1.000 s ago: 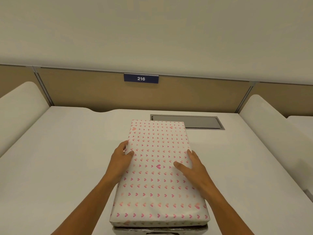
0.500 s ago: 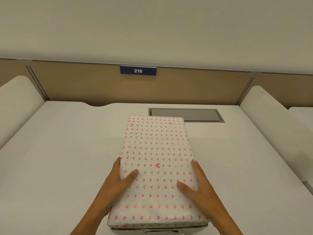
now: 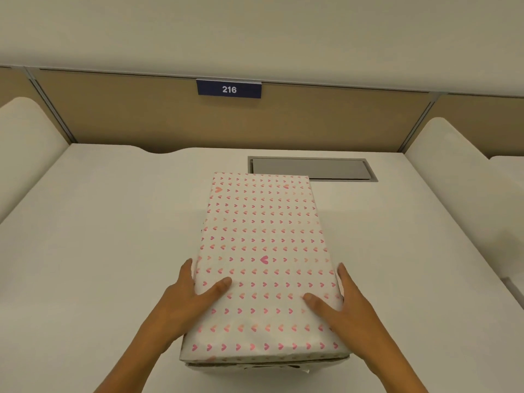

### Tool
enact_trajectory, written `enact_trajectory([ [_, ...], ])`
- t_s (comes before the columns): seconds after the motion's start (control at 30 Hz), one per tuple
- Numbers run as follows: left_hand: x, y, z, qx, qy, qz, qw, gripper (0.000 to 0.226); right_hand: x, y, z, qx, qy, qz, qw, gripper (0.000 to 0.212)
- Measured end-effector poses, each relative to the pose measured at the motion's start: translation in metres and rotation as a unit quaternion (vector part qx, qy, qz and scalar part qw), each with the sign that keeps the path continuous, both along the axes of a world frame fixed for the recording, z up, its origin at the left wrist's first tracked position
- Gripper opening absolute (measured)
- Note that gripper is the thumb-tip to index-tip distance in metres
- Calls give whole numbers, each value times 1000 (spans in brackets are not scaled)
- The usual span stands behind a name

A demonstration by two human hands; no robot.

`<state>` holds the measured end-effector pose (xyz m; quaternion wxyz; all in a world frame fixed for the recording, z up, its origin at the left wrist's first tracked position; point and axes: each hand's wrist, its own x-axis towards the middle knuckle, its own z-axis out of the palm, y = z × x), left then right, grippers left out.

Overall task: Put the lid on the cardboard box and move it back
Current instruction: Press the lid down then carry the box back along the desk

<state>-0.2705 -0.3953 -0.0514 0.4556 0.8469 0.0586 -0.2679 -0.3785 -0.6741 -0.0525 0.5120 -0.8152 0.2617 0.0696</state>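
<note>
A long lid wrapped in white paper with small pink hearts covers the cardboard box, of which only a thin grey strip shows under the near edge. The box lies lengthwise on the white desk. My left hand clasps the lid's left edge near the front, thumb on top and fingers down the side. My right hand holds the right edge the same way. The box's sides are hidden under the lid.
A grey recessed cable hatch sits in the desk just behind the box's far right corner. A tan partition with a blue "216" sign closes the back. Rounded white dividers rise on the left, and more white dividers on the right.
Both hands slid back along the lid's edges toward its near end. The box's far end has crept closer to the hatch.
</note>
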Motion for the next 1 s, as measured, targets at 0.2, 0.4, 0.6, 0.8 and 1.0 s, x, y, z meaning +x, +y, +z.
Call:
enact_trajectory([
  [0.2, -2, 0, -6, -41, 21, 40, 998, 84, -4, 3, -3, 85, 21, -22, 996, 77],
  [0.4, -5, -1, -9, -16, 4, -7, 1000, 77, -3, -8, -2, 120, 30, 27, 992, 95],
  [0.6, 2, -14, 2, 101, -142, -89, 981, 107, 10, -4, 9, -69, 13, 71, 995, 115],
  [0.8, 38, -53, 2, 204, -308, -215, 904, 104, 64, 14, 7, -329, -63, 158, 929, 105],
  [1.0, 62, -66, -6, 288, -317, -248, 869, 115, 104, 13, -8, -402, -36, 194, 894, 108],
])
